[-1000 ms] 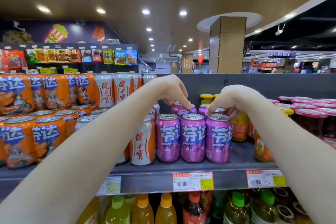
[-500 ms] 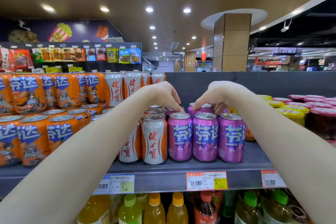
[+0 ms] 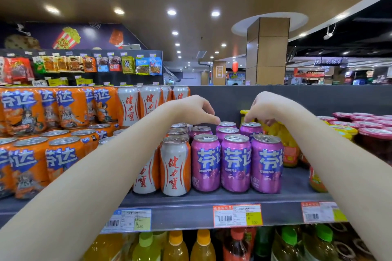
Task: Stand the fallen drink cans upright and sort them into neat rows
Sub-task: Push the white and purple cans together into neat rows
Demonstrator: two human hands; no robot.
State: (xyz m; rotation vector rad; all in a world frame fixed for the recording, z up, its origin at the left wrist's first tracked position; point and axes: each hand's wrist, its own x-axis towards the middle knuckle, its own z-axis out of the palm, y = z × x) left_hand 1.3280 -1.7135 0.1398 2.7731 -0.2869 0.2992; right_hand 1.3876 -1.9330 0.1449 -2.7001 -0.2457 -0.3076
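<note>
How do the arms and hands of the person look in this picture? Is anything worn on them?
Both arms are bare as far as the picture shows: no sleeve reaches the left forearm or the right forearm. The left hand and the right hand wear no glove, and no ring, watch or bracelet is visible.

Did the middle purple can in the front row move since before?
No. The middle front purple can still stands straight above the orange price tag, just as it did in the earlier pictures.
</note>
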